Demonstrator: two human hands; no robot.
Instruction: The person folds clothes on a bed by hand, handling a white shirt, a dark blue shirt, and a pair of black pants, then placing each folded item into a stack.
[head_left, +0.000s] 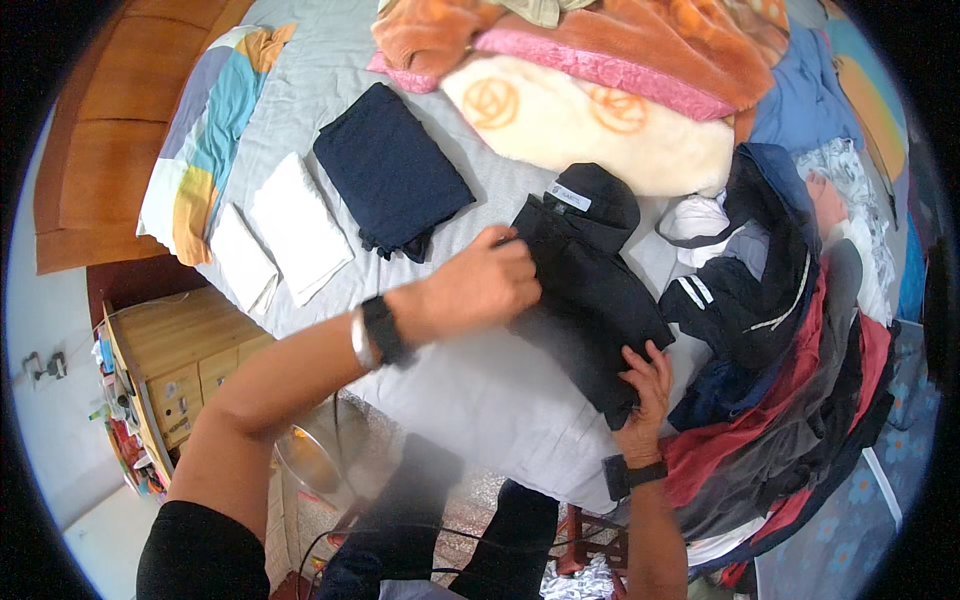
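A black hooded garment (592, 300), folded long and narrow, lies on the grey bed sheet (465, 397), its hood pointing away from me and a white label at the neck. My left hand (487, 281) is curled at its left edge; whether cloth is gripped in the fingers cannot be told. At the lower right end, my right hand (646, 382) rests with fingers spread on the black cloth, the thumb side partly hidden. To the left lie a folded dark navy cloth (394, 165) and two folded white cloths (300, 229), (244, 259).
Heaped clothes (780, 390) in red, grey, black and navy lie at the right. A cream plush blanket (600, 127) and an orange blanket (637, 52) are at the far side. A wooden cabinet (180, 352) stands left of the bed, near a metal bowl (309, 457).
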